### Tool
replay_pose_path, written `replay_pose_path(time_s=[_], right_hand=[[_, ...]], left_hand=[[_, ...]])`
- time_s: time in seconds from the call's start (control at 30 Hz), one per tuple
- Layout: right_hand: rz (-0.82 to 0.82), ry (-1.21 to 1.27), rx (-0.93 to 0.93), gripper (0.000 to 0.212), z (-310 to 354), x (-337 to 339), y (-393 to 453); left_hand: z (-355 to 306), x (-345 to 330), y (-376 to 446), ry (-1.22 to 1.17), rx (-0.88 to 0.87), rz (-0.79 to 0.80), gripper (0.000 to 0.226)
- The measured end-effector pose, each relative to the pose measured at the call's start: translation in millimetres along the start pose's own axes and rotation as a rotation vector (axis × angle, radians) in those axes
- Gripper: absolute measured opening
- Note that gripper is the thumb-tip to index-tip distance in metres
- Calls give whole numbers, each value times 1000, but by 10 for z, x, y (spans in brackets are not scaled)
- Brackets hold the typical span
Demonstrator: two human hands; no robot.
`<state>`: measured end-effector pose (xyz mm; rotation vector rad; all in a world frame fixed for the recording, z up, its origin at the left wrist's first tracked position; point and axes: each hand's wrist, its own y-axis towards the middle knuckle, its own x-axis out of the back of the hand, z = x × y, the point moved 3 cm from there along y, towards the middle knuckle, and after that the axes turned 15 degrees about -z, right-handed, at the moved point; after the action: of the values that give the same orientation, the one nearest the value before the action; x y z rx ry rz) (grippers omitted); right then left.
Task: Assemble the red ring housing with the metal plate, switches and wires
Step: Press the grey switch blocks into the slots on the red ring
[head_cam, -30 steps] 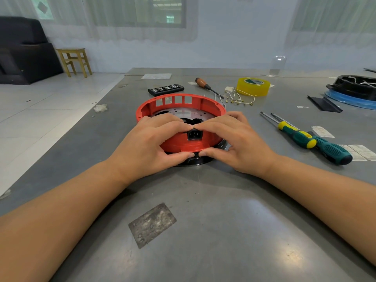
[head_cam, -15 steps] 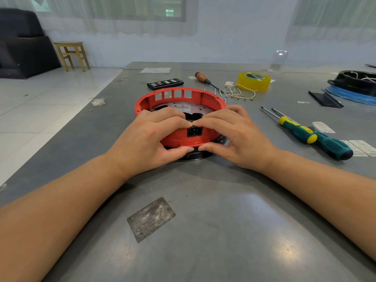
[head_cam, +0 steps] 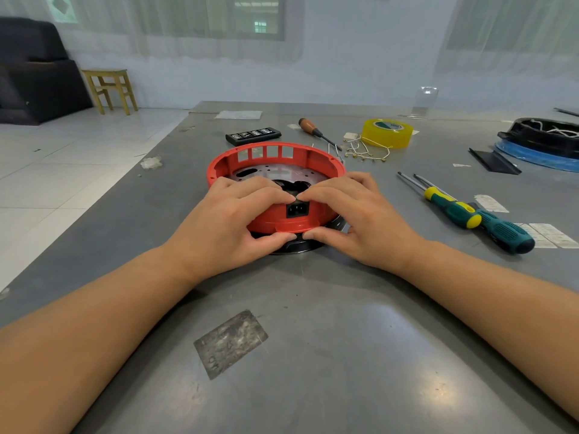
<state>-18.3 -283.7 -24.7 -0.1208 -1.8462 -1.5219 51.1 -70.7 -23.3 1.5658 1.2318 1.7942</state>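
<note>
Here, red ring housing (head_cam: 275, 158) open-side up.

Bare forearms, no sleeves, no gloves

Probably a workshop: screwdrivers (head_cam: 470, 214), metal workbench (head_cam: 313, 355).

Curtained windows (head_cam: 219, 23), tiled floor (head_cam: 62, 170) — wooden stool (head_cam: 109, 89), dark sofa (head_cam: 34, 73)
</note>
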Motion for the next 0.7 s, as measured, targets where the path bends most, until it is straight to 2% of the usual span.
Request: replay_pose_path(time_s=[0.17, 0.27, 0.37, 0.47, 0.57, 0.7], right_hand=[[106, 14, -154, 88, -224, 81, -32], [137, 8, -218, 77, -346, 129, -68], [74, -63, -193, 64, -271, 113, -60], [2, -194, -177, 62, -75, 84, -45], [-31, -270, -245, 59, 174, 39, -30], [11, -227, -242, 57, 434, -26, -20]], left_hand=[[9, 2, -22, -8, 9, 4, 48], [7, 23, -31, -24, 18, 24, 47], [-25, 35, -15, 7, 46, 15, 42], [-44, 51, 0, 44, 120, -51, 38], [-50, 68, 1, 69, 189, -94, 40], [-22, 51, 21, -3, 269, -95, 48]])
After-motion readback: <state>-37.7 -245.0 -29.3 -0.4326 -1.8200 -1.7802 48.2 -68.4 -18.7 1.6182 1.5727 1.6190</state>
